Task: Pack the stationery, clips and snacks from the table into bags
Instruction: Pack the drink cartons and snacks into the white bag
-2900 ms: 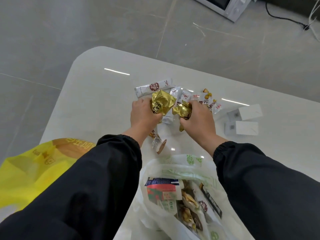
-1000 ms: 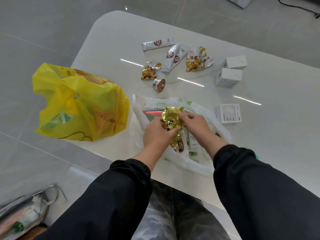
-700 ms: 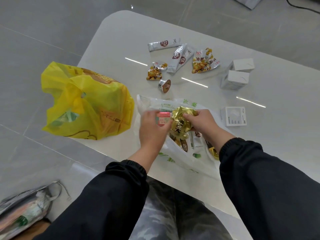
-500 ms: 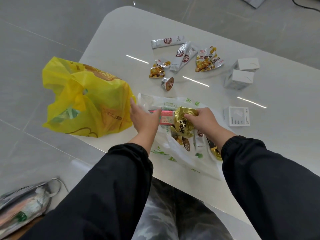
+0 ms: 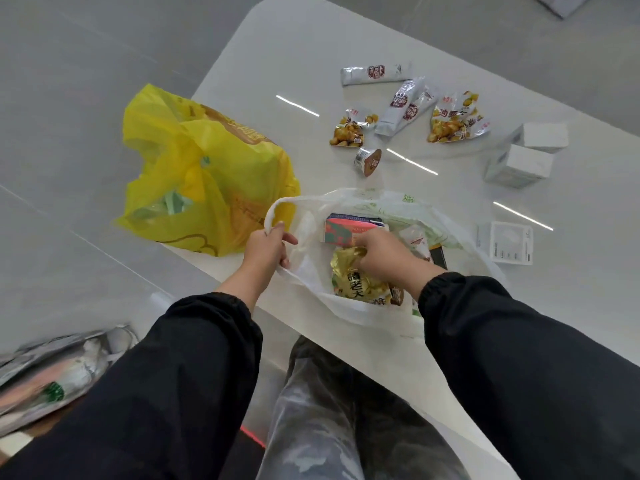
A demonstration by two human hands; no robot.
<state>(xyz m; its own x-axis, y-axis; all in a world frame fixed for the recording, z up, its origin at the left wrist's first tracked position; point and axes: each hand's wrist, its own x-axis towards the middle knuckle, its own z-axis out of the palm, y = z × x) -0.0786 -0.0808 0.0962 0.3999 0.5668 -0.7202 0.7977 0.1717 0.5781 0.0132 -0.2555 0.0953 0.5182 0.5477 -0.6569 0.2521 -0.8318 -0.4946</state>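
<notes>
Your left hand (image 5: pixel 268 249) is gripping the white bag (image 5: pixel 346 308) by its handle at the worktop (image 5: pixel 311 46) near edge; your right hand (image 5: pixel 384 258) is pinching the gold snack pack (image 5: pixel 353 284) inside it. Roughly halfway: snack sachets (image 5: pixel 401 105) and white boxes (image 5: pixel 517 166) are waiting toward the far edge.

Gold packet (image 5: pixel 353 284) in white bag (image 5: pixel 309 271)

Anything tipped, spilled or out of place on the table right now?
The small foil-lidded cup lies tipped on its side beside the snack packets; no spill is visible. The yellow bag overhangs the left edge of the table. Nothing else stands out.
</notes>
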